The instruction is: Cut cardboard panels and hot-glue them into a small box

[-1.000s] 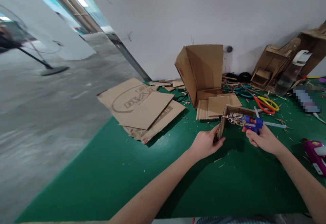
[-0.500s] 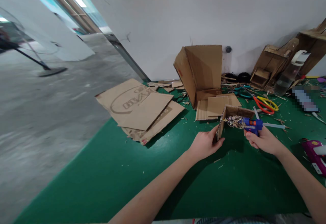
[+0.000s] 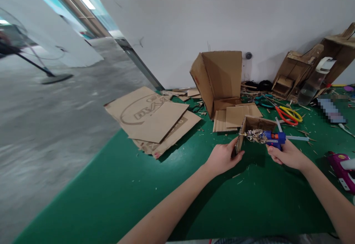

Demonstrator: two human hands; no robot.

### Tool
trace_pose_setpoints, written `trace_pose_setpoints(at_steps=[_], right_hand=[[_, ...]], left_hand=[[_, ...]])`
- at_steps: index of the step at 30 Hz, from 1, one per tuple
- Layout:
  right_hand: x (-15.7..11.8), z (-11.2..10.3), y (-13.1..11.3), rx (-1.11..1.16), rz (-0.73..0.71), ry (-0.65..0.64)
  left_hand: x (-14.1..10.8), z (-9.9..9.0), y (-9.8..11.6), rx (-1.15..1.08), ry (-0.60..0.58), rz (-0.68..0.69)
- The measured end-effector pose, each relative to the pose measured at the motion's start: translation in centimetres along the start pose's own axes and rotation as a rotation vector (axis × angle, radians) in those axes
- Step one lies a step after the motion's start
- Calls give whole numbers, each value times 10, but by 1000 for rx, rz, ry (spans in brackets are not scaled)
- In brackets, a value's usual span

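Around the left side of a small folded piece of cardboard [image 3: 260, 123] closes my left hand [image 3: 223, 157], keeping it upright on the green table. My right hand [image 3: 287, 153] grips a blue glue gun [image 3: 274, 137] by its handle, with a pale glue stick [image 3: 298, 138] poking out of the back. Stringy debris clings to the gun's front end. Its nozzle points left and lies at or very close to the cardboard's left panel; whether it touches I cannot tell. Flat cardboard pieces [image 3: 237, 116] lie just behind.
A larger open cardboard box [image 3: 224, 72] stands behind. Flat cardboard sheets [image 3: 146, 116] lie left. Scissors with red and yellow handles [image 3: 290, 115], a water bottle [image 3: 313, 83], a phone [image 3: 332, 110] and a magenta glue gun [image 3: 342, 168] are to the right. A white partition [image 3: 177, 33] edges the table.
Both hands, the cardboard and the glue gun stay almost where they were. The whole view has shifted slightly downward in the picture at the far side.
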State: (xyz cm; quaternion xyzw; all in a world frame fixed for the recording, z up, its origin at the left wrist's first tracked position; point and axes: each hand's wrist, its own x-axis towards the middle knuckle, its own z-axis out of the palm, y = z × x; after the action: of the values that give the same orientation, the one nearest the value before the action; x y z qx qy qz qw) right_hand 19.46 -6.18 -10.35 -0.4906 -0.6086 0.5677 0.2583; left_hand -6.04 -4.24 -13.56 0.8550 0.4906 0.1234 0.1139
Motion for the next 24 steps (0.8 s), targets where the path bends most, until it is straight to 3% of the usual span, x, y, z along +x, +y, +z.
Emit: trace_pose_setpoints(at_steps=[24], right_hand=[[-5,-1,-4,-15,-5,-48]], left_hand=[[-1,-1,-1,44,5,-18]])
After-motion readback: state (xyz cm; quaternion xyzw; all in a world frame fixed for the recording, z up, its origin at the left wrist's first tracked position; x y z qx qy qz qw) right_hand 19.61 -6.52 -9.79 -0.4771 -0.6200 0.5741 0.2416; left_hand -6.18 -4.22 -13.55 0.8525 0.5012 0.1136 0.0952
